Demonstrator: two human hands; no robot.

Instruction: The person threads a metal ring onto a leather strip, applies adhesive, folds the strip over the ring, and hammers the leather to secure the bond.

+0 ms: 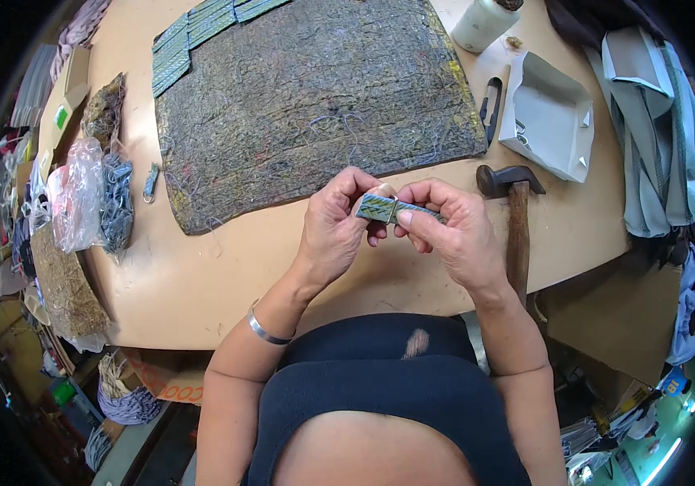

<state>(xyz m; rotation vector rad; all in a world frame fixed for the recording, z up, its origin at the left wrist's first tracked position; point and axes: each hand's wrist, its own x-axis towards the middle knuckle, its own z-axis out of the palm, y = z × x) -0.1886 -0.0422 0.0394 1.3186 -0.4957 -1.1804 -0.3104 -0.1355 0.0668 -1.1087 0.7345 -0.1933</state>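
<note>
Between my two hands is a short blue-green patterned strap [374,208] with a narrow metal ring or buckle [393,212] around it. My left hand [331,223] is closed on the strap's left end, its thumb on top. From the other side, my right hand [462,231] pinches the strap just past the metal piece, which hides part of it under the fingers. Both hands are above the table's near part, in front of a worn dark mat [315,113]. A similar small strap with a metal ring [151,183] lies left of the mat.
Blue-green strips [211,23] lie on the mat's far left corner. Right of it are a hammer [519,219], a cutter knife [491,105], a white paper tray [546,121] and a white bottle [483,26]. Plastic-wrapped bundles [80,190] sit left; grey fabric [647,138] hangs right.
</note>
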